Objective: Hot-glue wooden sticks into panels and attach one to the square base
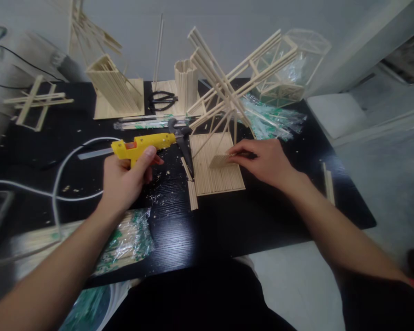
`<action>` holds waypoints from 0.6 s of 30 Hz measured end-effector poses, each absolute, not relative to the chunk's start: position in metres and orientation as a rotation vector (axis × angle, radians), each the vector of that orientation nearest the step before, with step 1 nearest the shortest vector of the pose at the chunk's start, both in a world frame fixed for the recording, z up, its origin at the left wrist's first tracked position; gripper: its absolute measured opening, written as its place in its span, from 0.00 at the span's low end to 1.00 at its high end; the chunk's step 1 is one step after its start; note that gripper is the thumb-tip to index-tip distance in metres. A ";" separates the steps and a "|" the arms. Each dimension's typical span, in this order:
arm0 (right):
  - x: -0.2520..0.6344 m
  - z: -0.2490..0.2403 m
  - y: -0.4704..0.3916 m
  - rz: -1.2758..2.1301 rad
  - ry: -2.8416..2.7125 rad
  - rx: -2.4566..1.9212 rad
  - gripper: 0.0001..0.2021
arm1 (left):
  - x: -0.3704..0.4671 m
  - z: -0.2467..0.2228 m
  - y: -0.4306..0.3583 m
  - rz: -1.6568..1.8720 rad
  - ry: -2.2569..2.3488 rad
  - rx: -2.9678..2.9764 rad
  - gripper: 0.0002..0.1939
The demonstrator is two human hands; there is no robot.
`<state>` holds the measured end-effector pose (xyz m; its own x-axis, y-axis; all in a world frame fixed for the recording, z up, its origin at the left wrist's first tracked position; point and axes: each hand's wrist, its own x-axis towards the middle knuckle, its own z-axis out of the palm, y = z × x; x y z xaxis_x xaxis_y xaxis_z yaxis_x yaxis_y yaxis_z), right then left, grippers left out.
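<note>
My left hand (126,179) is wrapped round a yellow hot glue gun (143,142), its nozzle pointing right toward the middle of the table. Between the fingertips of my right hand (262,158) is a small wooden stick panel (219,161), pinched at its right end. That panel is held at or just over a larger flat base of sticks (203,177); whether they touch I cannot tell. A windmill-like stick frame (227,92) rises at the base's far side. Dark pliers (183,145) lie by the base's left edge, near the gun's tip, with short stick pieces (192,195) below.
Behind stand a slanted stick box (112,89), a round stick tower (186,85) and black-handled scissors (163,100). Plastic-wrapped sticks (124,239) lie front left. The gun's white cord (57,184) loops across the black table (214,225). A bin (112,303) stands below.
</note>
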<state>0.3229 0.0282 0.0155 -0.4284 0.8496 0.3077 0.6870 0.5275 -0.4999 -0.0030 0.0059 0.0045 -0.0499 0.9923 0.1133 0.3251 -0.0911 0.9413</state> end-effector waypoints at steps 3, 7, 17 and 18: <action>0.323 0.015 0.028 0.391 -2.261 -1.239 0.02 | -0.003 0.004 0.006 1.170 1.451 1.498 0.22; 0.324 0.015 0.028 0.387 -2.270 -1.233 0.03 | -0.002 0.005 0.006 1.161 1.457 1.513 0.22; 0.325 0.015 0.028 0.406 -2.272 -1.231 0.03 | -0.003 0.004 0.006 1.152 1.464 1.528 0.22; 0.325 0.015 0.028 0.405 -2.271 -1.233 0.02 | -0.003 0.004 0.006 1.151 1.465 1.531 0.22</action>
<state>0.3246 0.0277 0.0146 -0.4502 0.8411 0.2999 0.6857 0.5408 -0.4873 -0.0032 0.0057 0.0036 -0.0413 0.9915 0.1235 0.3546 -0.1010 0.9295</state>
